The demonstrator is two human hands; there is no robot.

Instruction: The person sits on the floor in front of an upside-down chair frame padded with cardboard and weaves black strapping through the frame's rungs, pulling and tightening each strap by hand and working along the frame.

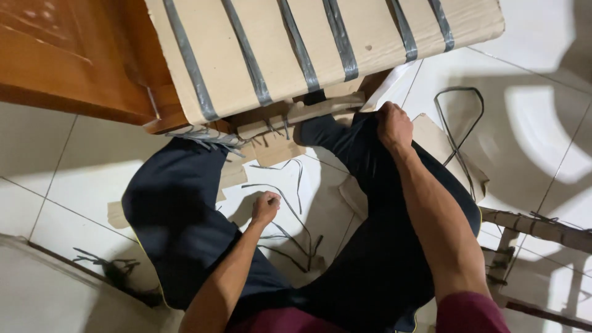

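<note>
I sit on a white tiled floor in dark trousers, knees spread. A large cardboard panel (pixel 290 49) wrapped with several grey straps leans over my legs. My left hand (pixel 266 206) is closed in a fist low between my knees, pinching a thin grey strap (pixel 285 198) that curves away across the tiles. My right hand (pixel 393 125) rests closed on my right knee, just under the panel's lower edge; whether it grips cloth or only presses down is unclear.
A wooden door (pixel 74 55) stands at the upper left. Cut grey strap loops (pixel 459 117) and cardboard scraps (pixel 271 148) lie on the floor. Strapped cardboard strips (pixel 542 225) sit at the right. More strap ends lie at the lower left.
</note>
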